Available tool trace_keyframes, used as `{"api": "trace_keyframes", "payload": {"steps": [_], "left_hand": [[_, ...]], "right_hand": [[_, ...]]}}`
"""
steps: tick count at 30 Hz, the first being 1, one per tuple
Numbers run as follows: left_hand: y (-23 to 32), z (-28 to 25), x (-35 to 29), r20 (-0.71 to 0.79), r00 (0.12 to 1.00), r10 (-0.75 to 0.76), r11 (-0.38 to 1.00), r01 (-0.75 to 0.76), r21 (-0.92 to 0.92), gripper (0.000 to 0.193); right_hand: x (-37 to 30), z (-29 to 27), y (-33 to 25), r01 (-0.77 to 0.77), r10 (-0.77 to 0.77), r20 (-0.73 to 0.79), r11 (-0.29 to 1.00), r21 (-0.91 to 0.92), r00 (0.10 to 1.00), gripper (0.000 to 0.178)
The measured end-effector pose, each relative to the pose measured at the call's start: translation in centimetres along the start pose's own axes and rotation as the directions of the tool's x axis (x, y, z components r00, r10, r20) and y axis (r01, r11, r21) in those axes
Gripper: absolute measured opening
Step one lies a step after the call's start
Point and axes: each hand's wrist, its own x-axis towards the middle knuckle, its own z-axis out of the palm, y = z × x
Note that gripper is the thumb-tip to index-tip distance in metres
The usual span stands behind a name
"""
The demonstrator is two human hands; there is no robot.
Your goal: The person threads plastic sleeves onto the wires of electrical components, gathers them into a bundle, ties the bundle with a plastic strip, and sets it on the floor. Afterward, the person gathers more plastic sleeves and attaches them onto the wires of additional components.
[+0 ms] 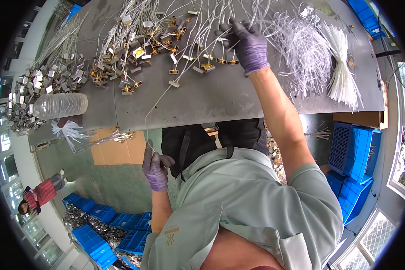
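Both my hands wear purple gloves with dark grey fingers. My left hand (155,171) is low, in front of the table edge, its thumb and fingers pinched on the end of a thin pale wire (147,120). That wire climbs over the edge, past a small silvery metal piece (173,84), toward my right hand. My right hand (248,44) is over the far part of the table, fingers bent around the wire among other strands; its fingertips are partly hidden. Several small metal pieces with copper-coloured parts (207,66) lie left of it, on wires.
A heap of silvery metal blocks (54,76) and a clear plastic bottle (60,105) lie at the table's left. Loose white strands (297,49) and a tied white bundle (339,67) are at right. Blue crates (355,153) stand below; a person (42,191) is at far left.
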Motion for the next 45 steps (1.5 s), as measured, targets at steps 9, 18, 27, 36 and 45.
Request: {"api": "trace_keyframes", "payload": {"steps": [9,18,27,36,45], "left_hand": [[-1.3,-0.4,0.5,-0.078,0.997,0.015,1.000,-0.017,-0.025,0.050],[-0.5,-0.2,0.6,0.124,0.991,-0.039,0.999,0.036,0.028,0.054],[2.3,5.7,4.3,0.458,0.863,-0.212,0.969,0.246,-0.014,0.048],[3.8,5.2,9.6,0.352,0.898,-0.264,0.964,0.228,0.141,0.036],[1.1,8.0,15.8,-0.090,0.954,-0.286,0.883,0.226,-0.412,0.052]], "right_hand": [[0.2,-0.1,-1.8,0.114,-0.100,-0.139,0.988,0.100,0.985,0.022],[-1.3,1.7,-0.9,0.036,-0.037,-0.044,0.999,-0.014,0.998,0.025],[-6.8,4.8,3.0,0.102,0.361,0.559,0.768,-0.632,0.746,0.025],[-6.8,6.4,1.8,-0.175,0.394,0.449,0.874,-0.453,0.802,0.026],[-7.9,7.6,3.4,-0.244,0.475,0.356,0.811,-0.532,0.805,0.029]]}}
